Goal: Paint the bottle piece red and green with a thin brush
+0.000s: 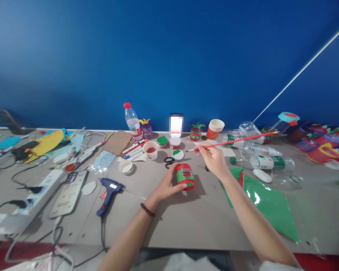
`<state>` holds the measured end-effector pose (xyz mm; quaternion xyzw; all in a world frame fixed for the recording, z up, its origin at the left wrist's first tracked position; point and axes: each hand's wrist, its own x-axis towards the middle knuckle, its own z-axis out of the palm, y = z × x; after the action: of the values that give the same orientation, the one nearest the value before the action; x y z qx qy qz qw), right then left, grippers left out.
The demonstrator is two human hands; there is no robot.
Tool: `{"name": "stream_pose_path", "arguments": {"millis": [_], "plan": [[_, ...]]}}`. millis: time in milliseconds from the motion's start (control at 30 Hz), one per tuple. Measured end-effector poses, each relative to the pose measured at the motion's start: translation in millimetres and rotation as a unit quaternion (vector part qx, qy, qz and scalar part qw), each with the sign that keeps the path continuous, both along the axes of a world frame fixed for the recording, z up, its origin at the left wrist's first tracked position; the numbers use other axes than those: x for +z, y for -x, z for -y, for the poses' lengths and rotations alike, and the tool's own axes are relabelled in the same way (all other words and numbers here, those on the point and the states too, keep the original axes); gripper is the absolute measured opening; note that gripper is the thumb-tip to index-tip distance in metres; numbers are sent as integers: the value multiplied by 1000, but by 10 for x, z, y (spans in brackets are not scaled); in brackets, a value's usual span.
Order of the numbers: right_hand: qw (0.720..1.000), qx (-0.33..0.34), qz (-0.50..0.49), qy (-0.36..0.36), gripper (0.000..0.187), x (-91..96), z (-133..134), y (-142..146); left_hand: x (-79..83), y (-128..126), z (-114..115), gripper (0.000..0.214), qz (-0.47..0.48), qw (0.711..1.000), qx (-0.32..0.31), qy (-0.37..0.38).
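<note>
My left hand (168, 183) is closed round a red and green painted cup (185, 177), tilted above the table. In my right hand (212, 159) is a long red paintbrush (237, 140), pinched near its bristle end, which points left. The green-tinged brush tip is apart from the cup. Just beyond the cup lies a white lid (177, 154) with green paint on it. Black-handled scissors (171, 162) lie behind my left hand. Farther back stand a green paint pot (162, 141), a white pot with a red rim (175, 143) and a paper cup of reddish liquid (150, 149).
A blue glue gun (109, 195), power strips (42, 192) and cables occupy the left. Plastic bottles (268, 162) and a green sheet (268, 203) lie on the right. Along the blue wall stand a red-capped bottle (132, 122), a phone with a blurred screen (176, 125) and stacked paper cups (215, 129).
</note>
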<state>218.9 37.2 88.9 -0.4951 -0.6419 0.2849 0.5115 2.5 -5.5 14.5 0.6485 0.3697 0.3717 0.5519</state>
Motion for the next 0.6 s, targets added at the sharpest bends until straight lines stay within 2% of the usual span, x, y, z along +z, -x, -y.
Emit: {"name": "stream_pose_path", "arguments": {"millis": [133,233,367,600], "plan": [[998,-5,63,30,26,-250,-513,60,-44,-21,-45,88,-35,999,6,-36],[996,0,82,34,20,-404,-745,106,-54,-19,-69,90,-72,995,17,-69],[992,13,119,37,18,-476,-821,166,-51,-1,-102,88,-95,991,38,-87],[983,42,173,51,21,-462,-799,266,-35,1,-121,85,-110,989,49,-86]]}}
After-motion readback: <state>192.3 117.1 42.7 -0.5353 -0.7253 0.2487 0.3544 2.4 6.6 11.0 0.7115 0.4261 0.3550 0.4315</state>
